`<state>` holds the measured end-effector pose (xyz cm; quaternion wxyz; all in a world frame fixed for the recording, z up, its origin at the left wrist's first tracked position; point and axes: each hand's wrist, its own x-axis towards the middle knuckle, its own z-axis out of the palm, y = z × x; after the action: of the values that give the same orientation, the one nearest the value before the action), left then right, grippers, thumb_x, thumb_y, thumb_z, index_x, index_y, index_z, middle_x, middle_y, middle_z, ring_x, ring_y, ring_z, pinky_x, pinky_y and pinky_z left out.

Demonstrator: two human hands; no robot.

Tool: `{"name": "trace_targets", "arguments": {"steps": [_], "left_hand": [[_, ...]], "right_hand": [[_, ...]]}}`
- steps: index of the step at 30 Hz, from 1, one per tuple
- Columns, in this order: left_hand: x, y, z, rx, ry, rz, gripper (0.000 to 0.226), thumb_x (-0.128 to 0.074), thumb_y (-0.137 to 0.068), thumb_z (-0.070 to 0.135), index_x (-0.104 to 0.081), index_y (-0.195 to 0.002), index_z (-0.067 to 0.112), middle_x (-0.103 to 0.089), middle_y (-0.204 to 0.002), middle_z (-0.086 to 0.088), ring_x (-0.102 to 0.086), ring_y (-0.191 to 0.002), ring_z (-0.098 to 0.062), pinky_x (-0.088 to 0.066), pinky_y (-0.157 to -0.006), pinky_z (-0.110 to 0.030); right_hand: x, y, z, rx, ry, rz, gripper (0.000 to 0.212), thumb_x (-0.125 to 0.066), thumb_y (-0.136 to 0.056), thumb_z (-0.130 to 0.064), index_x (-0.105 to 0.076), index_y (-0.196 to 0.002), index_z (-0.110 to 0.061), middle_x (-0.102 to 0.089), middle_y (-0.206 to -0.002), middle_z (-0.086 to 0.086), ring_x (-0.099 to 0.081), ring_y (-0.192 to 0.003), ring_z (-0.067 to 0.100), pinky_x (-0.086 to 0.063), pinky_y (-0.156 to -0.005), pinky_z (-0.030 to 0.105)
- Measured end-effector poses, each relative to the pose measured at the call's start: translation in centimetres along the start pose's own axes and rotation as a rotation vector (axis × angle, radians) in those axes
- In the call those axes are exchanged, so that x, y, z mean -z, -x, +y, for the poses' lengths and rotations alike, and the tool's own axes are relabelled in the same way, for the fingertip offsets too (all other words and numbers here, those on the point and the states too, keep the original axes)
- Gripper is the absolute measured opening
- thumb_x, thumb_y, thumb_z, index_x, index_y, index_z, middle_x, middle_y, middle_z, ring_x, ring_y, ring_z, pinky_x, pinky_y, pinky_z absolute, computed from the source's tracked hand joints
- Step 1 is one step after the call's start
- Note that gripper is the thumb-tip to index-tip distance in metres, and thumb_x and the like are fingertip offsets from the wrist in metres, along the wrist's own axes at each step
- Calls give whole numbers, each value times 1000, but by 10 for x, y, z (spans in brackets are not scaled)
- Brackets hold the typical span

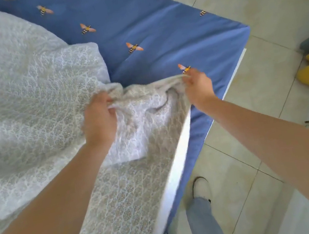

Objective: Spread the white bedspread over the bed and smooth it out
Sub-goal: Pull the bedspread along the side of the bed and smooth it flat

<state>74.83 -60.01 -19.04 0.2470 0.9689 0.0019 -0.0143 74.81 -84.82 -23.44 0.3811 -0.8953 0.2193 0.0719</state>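
Left hand (99, 117) and right hand (198, 86) pinching the bunched edge of the white bedspread (21, 94), mid-frame, heaped left over the blue bee sheet (155, 34). Probably soft, light, floppy; gripping corners best.

It was a home bedroom: a bed (153, 24) in a bee-printed blue sheet stood on pale floor tiles (238, 153) beyond the fingers
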Motion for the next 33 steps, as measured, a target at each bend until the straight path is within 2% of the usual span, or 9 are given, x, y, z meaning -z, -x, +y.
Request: {"name": "trace_targets", "arguments": {"steps": [4, 7, 10, 13, 17, 22, 27, 30, 33], "left_hand": [[8, -12, 19, -63, 250, 418, 25, -44, -82, -7, -58, -102, -4, -56, -106, -17, -53, -93, -20, -42, -80, -19], [-8, 7, 23, -117, 183, 238, 25, -51, -85, -11, -58, -108, -3, -50, -116, -17, -46, -92, -9, -38, -79, -6], [-35, 26, 16, -98, 75, -51, 23, -61, -93, 6, -64, -115, 2, -56, -123, -13, -59, -100, -21, -51, -91, -29], [-45, 34, 15, -108, -44, -71, 24, -67, -90, 14, -68, -110, 1, -60, -123, -12, -60, -105, -29, -46, -91, -30], [-43, 35, 22, -39, -124, -60, 25, -64, -90, 21, -71, -106, 3, -62, -124, -7, -58, -108, -26, -51, -87, -36], [-32, 33, 18, 134, -74, -98, 44, -44, -96, 26, -50, -56, 8, -53, -61, -9, -48, -51, -23, -32, -48, -25], [-28, 13, 39, 385, -163, -365, 74, -24, -93, 73, -44, -52, 14, -41, -45, 0, -43, -42, -18, -38, -51, -27], [-35, -21, 48, 614, 11, -407, 98, -38, -69, 94, -64, -93, 3, -67, -88, -14, -66, -82, -30, -50, -83, -39], [-39, -30, 54, 740, 35, -465, 112, -71, -67, 73, -35, -147, 4, -52, -140, -18, -55, -122, -39, -47, -100, -47]], "right_hand": [[42, -16, 43, -403, -191, 278, 34, -40, -90, -15, -61, -112, 0, -64, -114, 22, -55, -105, 40, -37, -78, 35], [42, -12, 80, -601, -51, 68, 33, -42, -96, -6, -56, -124, 3, -57, -129, 24, -52, -122, 39, -41, -96, 37], [42, -18, 83, -440, 21, -88, 12, -47, -90, -7, -59, -86, -5, -59, -89, 14, -55, -88, 31, -43, -72, 33], [34, -21, 68, -288, 106, -234, 16, -52, -82, -18, -49, -68, -11, -46, -65, 6, -45, -63, 27, -29, -51, 28], [24, -35, 49, -439, -120, -254, 35, -33, -76, -45, -45, -89, -14, -43, -88, 12, -38, -84, 25, -29, -71, 30], [19, -42, 60, -468, -321, -507, 73, -43, -80, -73, -50, -135, -26, -54, -137, -1, -53, -121, 26, -39, -107, 40], [17, -9, 35, -154, -242, -866, 59, -50, -81, -67, -50, -135, -43, -59, -129, -18, -57, -114, 8, -49, -99, 31], [17, 25, 6, 180, -68, -1006, 41, -44, -100, -28, -46, -141, -35, -58, -103, -16, -54, -82, 3, -42, -61, 2], [7, 46, -9, 369, 95, -1097, 48, -42, -99, -16, -42, -144, -29, -54, -86, -12, -52, -66, 8, -43, -61, 14]]}}
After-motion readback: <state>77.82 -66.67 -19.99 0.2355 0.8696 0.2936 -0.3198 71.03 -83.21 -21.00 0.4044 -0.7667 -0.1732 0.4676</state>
